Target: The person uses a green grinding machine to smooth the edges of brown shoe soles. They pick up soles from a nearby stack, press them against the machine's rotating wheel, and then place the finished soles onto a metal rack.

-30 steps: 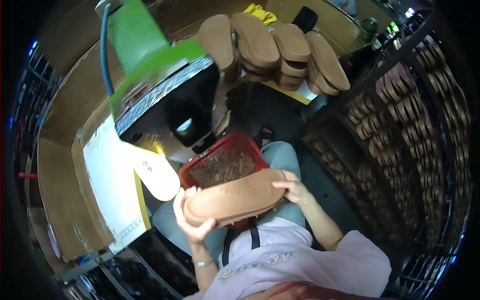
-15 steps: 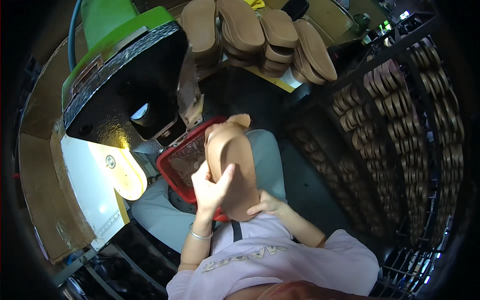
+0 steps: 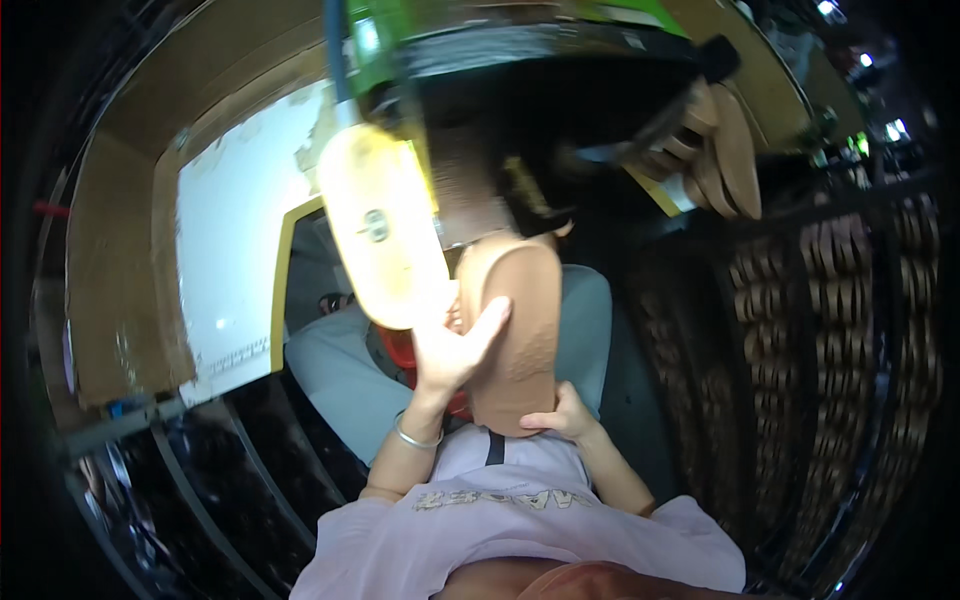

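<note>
A tan sandal [image 3: 520, 340] stands up over my lap, its far end close under the machine's dark working end. My left hand [image 3: 450, 345] grips its left edge, with the thumb lying over the broad face. Lower down, my right hand [image 3: 565, 412] pinches the sandal's near end at the right, thumb on top. The sandal's far end is partly hidden by the blurred machine [image 3: 560, 60], which is green and black. A brightly lit yellow rounded plate [image 3: 385, 230] sits just beyond my left hand.
Cardboard walls [image 3: 120, 270] bound a white work surface [image 3: 230, 220] at left. More tan sandals [image 3: 735, 150] are stacked at the far right. A rack [image 3: 840, 330] full of sandals stands along the right. Part of a red basket [image 3: 395, 348] shows below my left hand.
The view has swung, so the machine and yellow plate now sit further right. The sandal's far end has come in under the machine. Both hands have kept their hold.
</note>
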Motion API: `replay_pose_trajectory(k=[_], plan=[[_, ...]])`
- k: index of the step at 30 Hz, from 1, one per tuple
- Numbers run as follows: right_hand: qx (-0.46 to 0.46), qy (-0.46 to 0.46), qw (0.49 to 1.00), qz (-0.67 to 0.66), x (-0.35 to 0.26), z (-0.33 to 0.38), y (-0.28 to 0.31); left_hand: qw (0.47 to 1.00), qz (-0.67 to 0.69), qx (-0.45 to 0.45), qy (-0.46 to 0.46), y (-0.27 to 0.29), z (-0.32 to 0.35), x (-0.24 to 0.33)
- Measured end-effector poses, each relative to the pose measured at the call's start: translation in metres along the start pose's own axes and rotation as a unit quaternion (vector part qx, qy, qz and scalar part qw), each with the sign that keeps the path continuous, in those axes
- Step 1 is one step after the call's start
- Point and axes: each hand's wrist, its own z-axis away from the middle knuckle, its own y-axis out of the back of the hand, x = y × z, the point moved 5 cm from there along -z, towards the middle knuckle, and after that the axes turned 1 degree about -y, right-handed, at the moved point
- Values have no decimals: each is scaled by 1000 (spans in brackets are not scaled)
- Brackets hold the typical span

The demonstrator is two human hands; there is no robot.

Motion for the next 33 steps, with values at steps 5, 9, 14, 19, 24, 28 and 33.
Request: replay_pose_trajectory(k=[5, 9, 14, 19, 24, 28, 33], plan=[[11, 50, 997, -54, -3, -1, -14, 998, -52, -16, -33, -3, -13, 3], [28, 57, 998, -26, -1, 4, -7, 997, -28, -8, -72, 3, -8, 7], [96, 79, 990, -68, -11, 29, 29, 998, 60, 17, -15, 6, 9, -8], [223, 214, 947, -90, -50, 43, 80, 995, 88, 25, -32, 10, 8, -24], [287, 371, 878, -94, -108, 24, 125, 997, 58, 18, -47, -3, -3, 0], [281, 409, 863, -95, -182, -3, 125, 981, -133, -23, -136, 7, -12, 7], [194, 360, 909, -87, -245, -49, 117, 991, -89, -8, -100, 16, -12, 19]])
